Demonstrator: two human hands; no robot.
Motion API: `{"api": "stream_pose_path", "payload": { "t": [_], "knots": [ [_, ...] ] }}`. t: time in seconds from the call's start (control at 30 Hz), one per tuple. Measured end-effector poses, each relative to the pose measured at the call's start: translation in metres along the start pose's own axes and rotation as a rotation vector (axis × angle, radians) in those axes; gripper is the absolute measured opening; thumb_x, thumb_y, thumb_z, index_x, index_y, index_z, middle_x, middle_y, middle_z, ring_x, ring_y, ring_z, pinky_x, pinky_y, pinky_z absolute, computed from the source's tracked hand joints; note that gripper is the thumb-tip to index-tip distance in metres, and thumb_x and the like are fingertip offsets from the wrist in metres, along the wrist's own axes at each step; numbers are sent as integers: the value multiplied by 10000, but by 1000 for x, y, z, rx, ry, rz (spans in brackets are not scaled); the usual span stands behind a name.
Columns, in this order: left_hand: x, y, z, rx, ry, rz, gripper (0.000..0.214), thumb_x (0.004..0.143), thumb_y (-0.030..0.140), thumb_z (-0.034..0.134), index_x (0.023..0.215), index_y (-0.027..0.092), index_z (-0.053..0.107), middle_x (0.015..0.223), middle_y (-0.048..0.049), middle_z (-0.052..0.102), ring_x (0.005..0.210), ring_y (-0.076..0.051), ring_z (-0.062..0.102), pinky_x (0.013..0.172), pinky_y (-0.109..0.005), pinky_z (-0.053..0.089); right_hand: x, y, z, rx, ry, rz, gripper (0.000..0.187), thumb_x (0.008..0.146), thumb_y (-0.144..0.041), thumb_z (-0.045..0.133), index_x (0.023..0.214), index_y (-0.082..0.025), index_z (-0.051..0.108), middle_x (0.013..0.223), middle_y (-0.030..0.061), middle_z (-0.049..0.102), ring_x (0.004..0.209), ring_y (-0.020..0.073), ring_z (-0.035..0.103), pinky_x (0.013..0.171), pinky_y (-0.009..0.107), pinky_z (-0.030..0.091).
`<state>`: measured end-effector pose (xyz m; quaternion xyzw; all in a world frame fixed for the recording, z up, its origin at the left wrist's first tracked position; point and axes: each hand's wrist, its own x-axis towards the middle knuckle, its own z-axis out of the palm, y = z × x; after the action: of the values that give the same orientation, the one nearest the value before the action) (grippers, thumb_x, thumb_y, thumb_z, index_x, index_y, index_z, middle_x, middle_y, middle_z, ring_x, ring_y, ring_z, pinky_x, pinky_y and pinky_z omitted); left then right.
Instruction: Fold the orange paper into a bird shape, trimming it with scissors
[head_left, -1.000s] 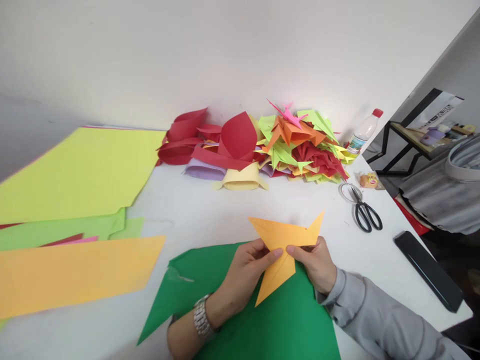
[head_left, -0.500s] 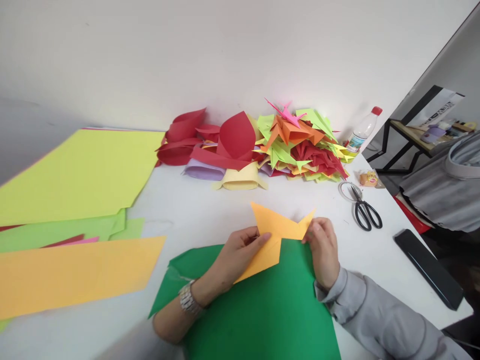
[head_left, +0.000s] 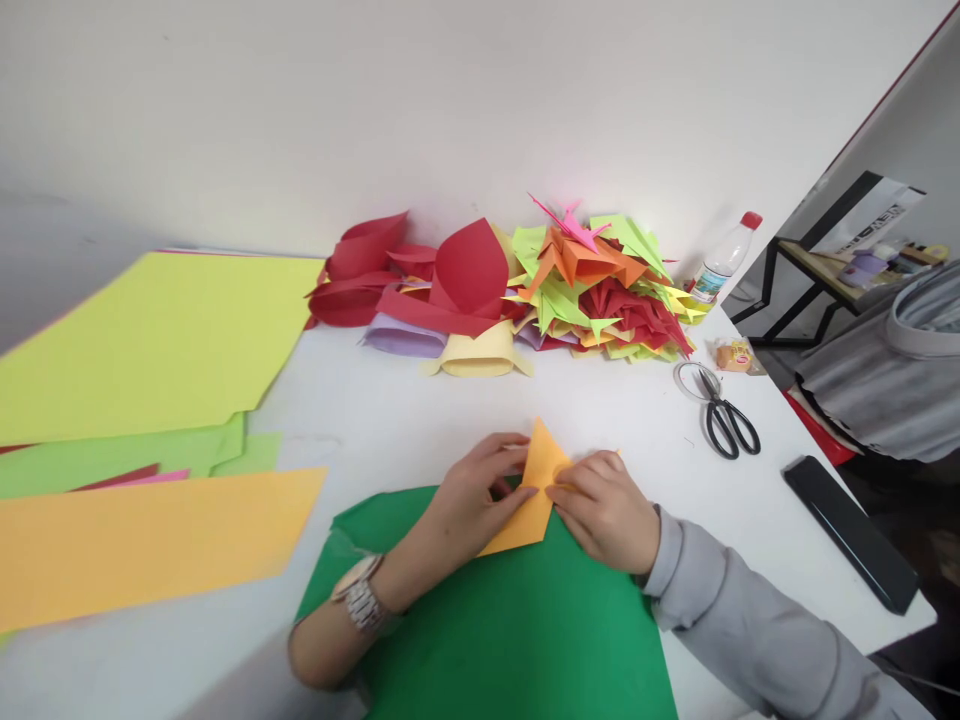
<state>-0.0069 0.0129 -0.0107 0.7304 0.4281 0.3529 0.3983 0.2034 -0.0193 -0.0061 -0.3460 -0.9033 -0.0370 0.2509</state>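
A folded piece of orange paper [head_left: 536, 510] is held between my two hands over a green sheet [head_left: 525, 630]. My left hand [head_left: 480, 495] grips its left side, thumb on the near face and fingers behind. From the right, my right hand [head_left: 609, 508] pinches the paper close to its middle, fingers closed and touching it. One pointed flap stands up between the hands, and a wider part slants down to the lower left. My right hand hides most of the paper's right end; only a small tip shows above the knuckles.
Large yellow sheets [head_left: 165, 340] and an orange sheet [head_left: 150, 540] lie at left. Curled red paper pieces [head_left: 472, 275] and a pile of folded paper shapes [head_left: 592, 290] line the wall. Scissors [head_left: 727, 425], a bottle [head_left: 724, 260] and a black case [head_left: 851, 535] are at right.
My right hand has moved left from the paper's right tip to its middle. My left hand has shifted a little, and the upright flap looks narrower and turned.
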Motion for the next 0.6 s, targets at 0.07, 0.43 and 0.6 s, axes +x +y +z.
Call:
{"api": "stream_pose_path", "payload": {
  "t": [0.07, 0.43, 0.6],
  "knots": [
    [-1, -7, -6, 111, 112, 94, 315, 772, 293, 628, 1066, 192, 671, 1159, -101, 619, 830, -187, 631, 693, -317, 563, -1, 0, 2, -5, -4, 20, 194, 950, -178, 467, 1016, -169, 649, 929, 72, 669, 855, 178, 542, 778, 347, 375],
    [-22, 24, -7, 740, -191, 663, 274, 951, 196, 457, 1121, 135, 663, 1104, -131, 717, 1003, -262, 660, 878, -414, 536, 3, -12, -1, -290, -19, -37, 206, 906, -172, 564, 712, -154, 632, 689, 38, 547, 662, 186, 418, 658, 361, 300],
    [-22, 9, 3, 858, -114, 718, 292, 968, 168, 412, 1077, 125, 679, 1097, -129, 721, 1055, -254, 644, 895, -404, 532, 3, -8, -4, -272, -29, -54, 144, 917, -193, 552, 863, -129, 670, 689, 30, 538, 670, 189, 413, 686, 363, 308]
  ]
}}
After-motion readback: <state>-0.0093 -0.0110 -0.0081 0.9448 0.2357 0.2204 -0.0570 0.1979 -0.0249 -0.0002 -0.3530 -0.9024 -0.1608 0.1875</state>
